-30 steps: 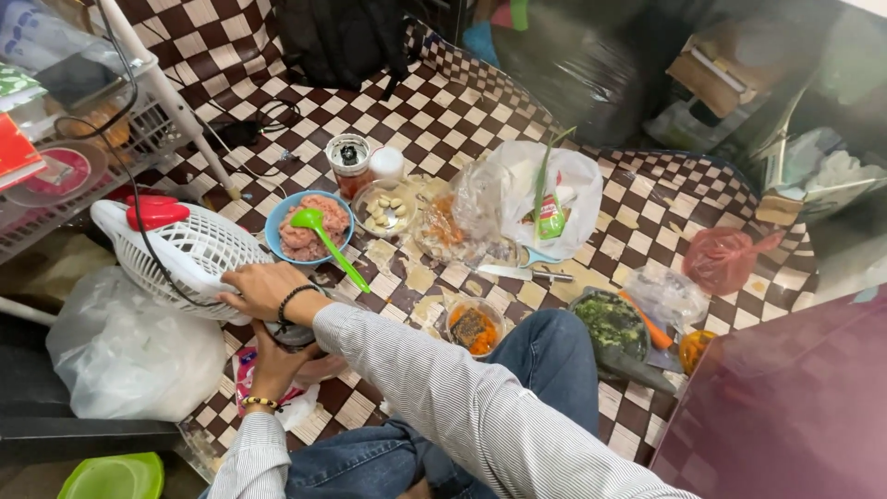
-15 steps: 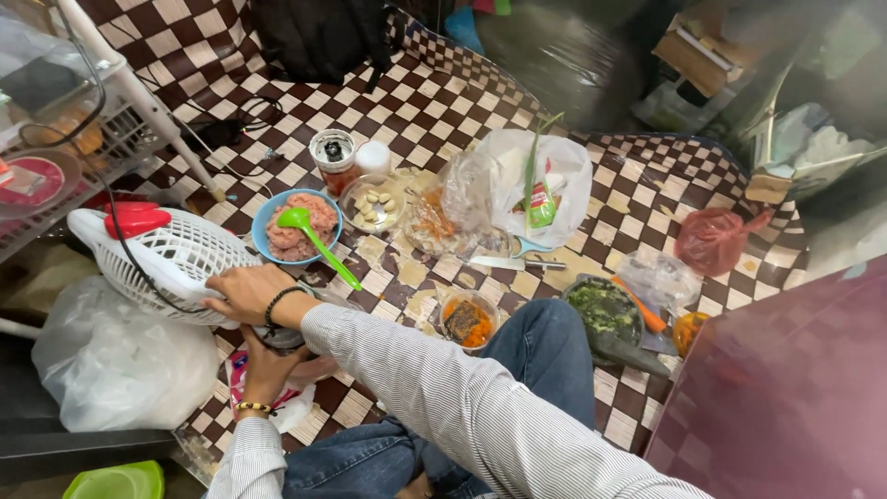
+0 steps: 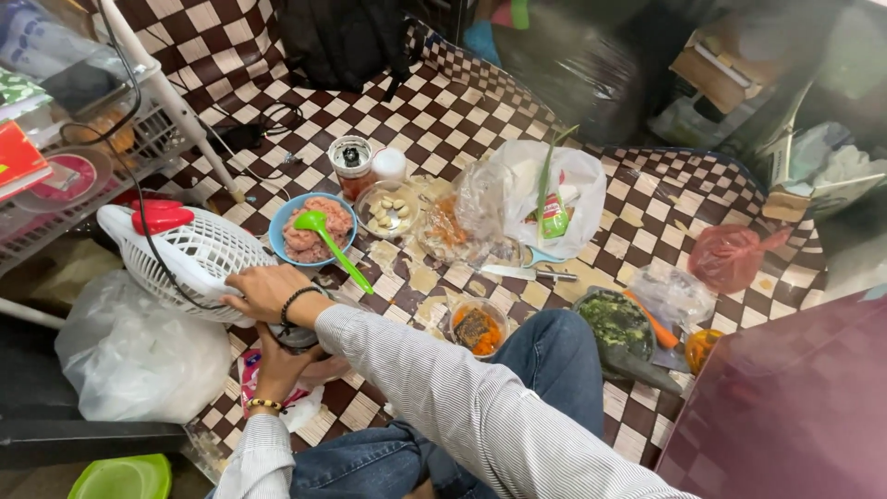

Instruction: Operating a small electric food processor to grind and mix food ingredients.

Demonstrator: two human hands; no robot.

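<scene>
My right hand (image 3: pixel 263 291), with a black bracelet on the wrist, lies palm down at the near rim of a white grille fan (image 3: pixel 189 254). What is under the palm is hidden. Just below it, my left hand (image 3: pixel 277 363), wearing a yellow bead bracelet, grips the side of a small round dark-topped container (image 3: pixel 297 338), mostly covered by my right wrist. A blue bowl of minced meat (image 3: pixel 311 229) with a green spoon (image 3: pixel 333 248) stands right behind my hands.
On the checkered mat (image 3: pixel 443 111) are a glass bowl of garlic cloves (image 3: pixel 388 211), a jar (image 3: pixel 351 164), plastic bags (image 3: pixel 545 199), a knife (image 3: pixel 527 273), a cup of orange and dark food (image 3: pixel 476 328) and a tray of chopped greens (image 3: pixel 614 323). A white bag (image 3: pixel 139 356) lies at left.
The view swayed a little left and back. Both hands stay in the same place by the fan and the container.
</scene>
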